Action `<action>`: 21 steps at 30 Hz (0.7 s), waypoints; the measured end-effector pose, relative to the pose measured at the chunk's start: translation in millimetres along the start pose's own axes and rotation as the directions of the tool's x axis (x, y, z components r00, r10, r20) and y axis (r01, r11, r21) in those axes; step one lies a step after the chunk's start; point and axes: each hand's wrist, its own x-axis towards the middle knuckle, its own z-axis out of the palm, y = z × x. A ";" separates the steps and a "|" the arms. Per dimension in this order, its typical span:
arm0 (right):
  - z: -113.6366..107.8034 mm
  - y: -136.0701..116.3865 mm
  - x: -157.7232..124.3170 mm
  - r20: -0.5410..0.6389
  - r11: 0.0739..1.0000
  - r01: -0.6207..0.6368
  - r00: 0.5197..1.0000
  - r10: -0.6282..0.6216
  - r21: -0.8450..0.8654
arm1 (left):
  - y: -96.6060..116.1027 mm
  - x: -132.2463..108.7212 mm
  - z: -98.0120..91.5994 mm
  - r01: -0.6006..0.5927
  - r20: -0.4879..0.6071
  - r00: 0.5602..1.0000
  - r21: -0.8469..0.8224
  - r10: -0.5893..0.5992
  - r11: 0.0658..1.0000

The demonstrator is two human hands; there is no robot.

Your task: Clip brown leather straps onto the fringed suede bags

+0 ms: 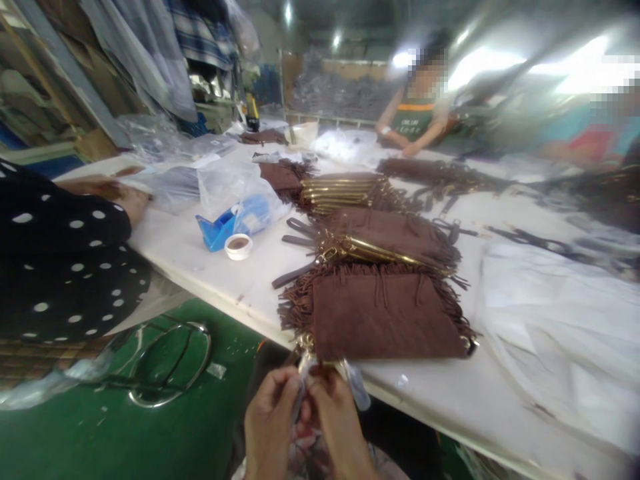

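Note:
Both my hands are low at the bottom of the view, just below the table edge. My left hand (270, 417) and my right hand (333, 417) are closed in a pinch on a small piece of clear plastic wrap (306, 373) at the gold metal end of a brown suede fringed bag (385, 313). That bag lies flat on the white table (200, 257) right above my hands. Behind it lie more brown fringed bags (385, 233) with gold bars (340, 190).
A blue tape dispenser (220, 230) and a tape roll (239, 246) sit left of the bags by clear plastic bags (235, 183). White wrapping sheets (560, 327) cover the right. A person in a dotted black sleeve (65, 267) works at the left; another person (417, 110) at the far side. A metal stool ring (170, 367) stands on the green floor.

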 end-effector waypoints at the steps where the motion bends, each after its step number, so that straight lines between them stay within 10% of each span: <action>1: 0.4 -0.8 -0.1 0.004 1.000 -0.013 1.000 0.013 0.013 | 1.3 -0.6 -0.9 0.026 0.015 1.000 -0.026 -0.026 0.999; 21: -1.4 -2.3 -2.9 -0.034 0.996 0.087 0.996 -0.086 0.032 | 22.7 9.0 -5.0 0.439 0.312 0.887 -0.348 -0.340 0.828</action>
